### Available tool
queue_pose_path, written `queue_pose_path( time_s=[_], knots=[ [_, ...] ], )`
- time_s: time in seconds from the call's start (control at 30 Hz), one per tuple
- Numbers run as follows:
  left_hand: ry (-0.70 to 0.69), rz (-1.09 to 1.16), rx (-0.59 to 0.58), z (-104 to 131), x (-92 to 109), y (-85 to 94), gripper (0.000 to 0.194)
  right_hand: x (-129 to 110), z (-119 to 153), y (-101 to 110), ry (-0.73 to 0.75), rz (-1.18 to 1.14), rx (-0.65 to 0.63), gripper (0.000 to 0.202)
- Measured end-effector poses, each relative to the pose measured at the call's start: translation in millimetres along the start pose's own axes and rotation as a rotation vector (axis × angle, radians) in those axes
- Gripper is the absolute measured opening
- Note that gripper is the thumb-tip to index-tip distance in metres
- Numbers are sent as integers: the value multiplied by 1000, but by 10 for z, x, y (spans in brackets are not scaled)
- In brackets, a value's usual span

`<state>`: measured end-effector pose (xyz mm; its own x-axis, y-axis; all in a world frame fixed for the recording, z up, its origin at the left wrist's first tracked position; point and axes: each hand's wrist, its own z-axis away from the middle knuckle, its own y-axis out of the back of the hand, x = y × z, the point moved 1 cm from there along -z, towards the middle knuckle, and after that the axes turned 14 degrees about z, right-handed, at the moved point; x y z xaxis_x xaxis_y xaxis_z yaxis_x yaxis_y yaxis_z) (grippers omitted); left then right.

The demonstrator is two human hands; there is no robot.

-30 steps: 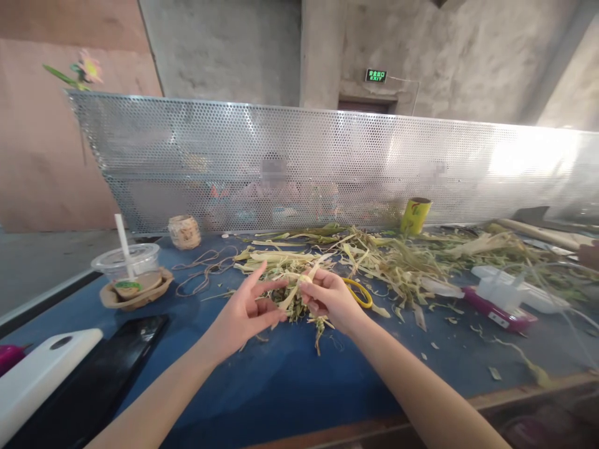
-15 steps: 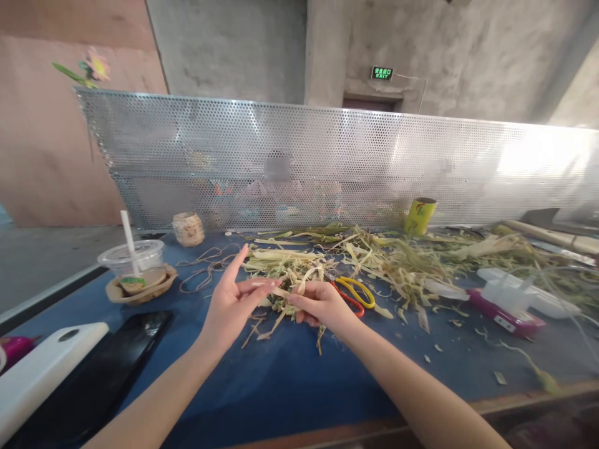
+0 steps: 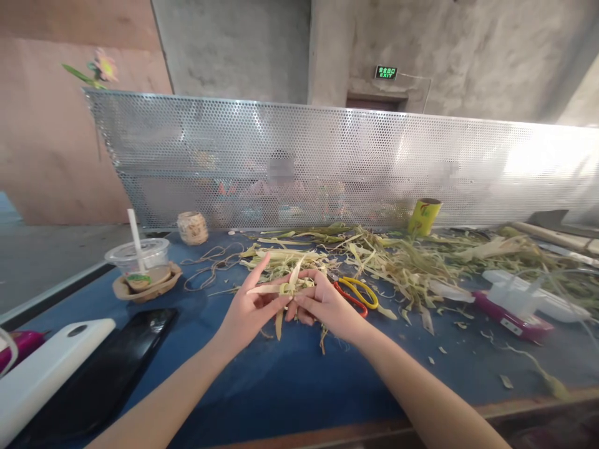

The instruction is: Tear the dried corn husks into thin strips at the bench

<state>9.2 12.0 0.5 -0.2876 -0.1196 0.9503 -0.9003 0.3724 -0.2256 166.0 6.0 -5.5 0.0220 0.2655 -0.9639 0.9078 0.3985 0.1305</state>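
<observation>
Both hands meet over the blue table, their thumbs and fingertips pinched on a pale dried plant strip. My left hand is closed on the strip's left part, index finger raised. My right hand grips it from the right, where the strip looks folded or crossed; its fingers hide part of this spot. Just right of the right hand lie scissors with red and yellow handles. Behind the hands is a pile of dried husk strips.
A clear cup with a straw sits in a brown holder at left, near a black phone and a white device. A yellow tube stands before the perforated metal screen. A purple power strip lies right.
My hands have come closer together, and the strip now lies crossed between the fingertips, one end pointing up and another out to the left. The view has shifted slightly.
</observation>
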Motion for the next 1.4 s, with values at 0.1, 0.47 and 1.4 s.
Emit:
queue_pose_path(
  time_s=[0.1,0.47,1.4],
  knots=[
    [5,69,-40,-2,-3,-22,99,-4,17,-19,-6,62,5,32],
    [-80,-14,142,-30,-23,46,87,-23,48,93,18,173,40,39],
    [20,-244,-1,0,-29,32,102,50,-39,20,-155,114,249,19]
  ],
)
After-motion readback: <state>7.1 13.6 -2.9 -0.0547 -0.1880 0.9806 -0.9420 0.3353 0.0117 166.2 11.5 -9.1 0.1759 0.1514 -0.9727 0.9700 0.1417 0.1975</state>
